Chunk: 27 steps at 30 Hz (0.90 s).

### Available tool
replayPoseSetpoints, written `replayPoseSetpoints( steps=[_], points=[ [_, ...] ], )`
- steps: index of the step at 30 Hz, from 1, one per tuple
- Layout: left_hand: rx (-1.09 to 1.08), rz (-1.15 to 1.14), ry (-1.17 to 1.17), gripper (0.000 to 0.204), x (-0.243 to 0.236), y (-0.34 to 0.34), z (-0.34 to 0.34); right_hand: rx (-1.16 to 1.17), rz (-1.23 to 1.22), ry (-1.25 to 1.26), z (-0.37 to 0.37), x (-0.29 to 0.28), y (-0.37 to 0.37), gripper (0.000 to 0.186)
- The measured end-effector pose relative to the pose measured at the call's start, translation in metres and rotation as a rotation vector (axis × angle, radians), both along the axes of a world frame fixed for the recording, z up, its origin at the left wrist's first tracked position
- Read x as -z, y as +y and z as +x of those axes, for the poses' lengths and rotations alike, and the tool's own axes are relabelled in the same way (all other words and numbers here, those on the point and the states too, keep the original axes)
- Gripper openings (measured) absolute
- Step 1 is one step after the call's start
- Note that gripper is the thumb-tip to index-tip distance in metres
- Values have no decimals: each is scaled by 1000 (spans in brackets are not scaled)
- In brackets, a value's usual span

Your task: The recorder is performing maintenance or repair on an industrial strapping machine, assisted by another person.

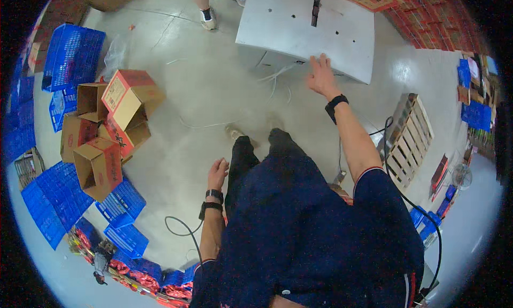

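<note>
My right hand [322,77] reaches forward, open with fingers stretched out, at the near edge of a white machine table [278,27]. The fingertips appear to rest on that edge. A dark slot and several small holes show in the tabletop. White straps [275,75] trail from below the table near my right hand. My left hand [217,173] hangs beside my left thigh, fingers loosely bent and apart, nothing visible in it. Dark bands circle both wrists, and black cables run to my arms.
Open cardboard boxes [99,169] are piled at the left among blue plastic crates [72,56]. A wooden pallet [409,139] is at the right. Stacked red and brown cartons [438,19] stand far right. Another person's shoe [208,20] shows beyond the table. A loose strap [206,126] lies on the floor.
</note>
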<state>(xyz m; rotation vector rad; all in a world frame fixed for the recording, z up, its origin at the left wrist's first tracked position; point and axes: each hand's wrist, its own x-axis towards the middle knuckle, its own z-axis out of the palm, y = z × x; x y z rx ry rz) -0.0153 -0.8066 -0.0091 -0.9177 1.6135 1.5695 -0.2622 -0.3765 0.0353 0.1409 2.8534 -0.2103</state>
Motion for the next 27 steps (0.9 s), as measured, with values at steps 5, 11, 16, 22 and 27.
replayPoseSetpoints(
  steps=[5, 11, 16, 22, 27],
  points=[
    [139, 24, 47, 39, 14, -22, -36, 41, -27, 41, 5, 6, 9, 63],
    [319, -61, -13, 44, 3, -31, -47, 102, -107, 64, 12, -4, 1, 59],
    [397, -85, 41, 44, -9, -17, -72, 98, -59, 104, 15, 2, -4, 60],
    [482, -96, 202, 42, -26, 15, -122, 132, -250, 200, 20, 3, -11, 52],
    [669, -140, 455, 43, -45, 57, -188, 172, -280, 221, 26, 23, -11, 46]
  ],
)
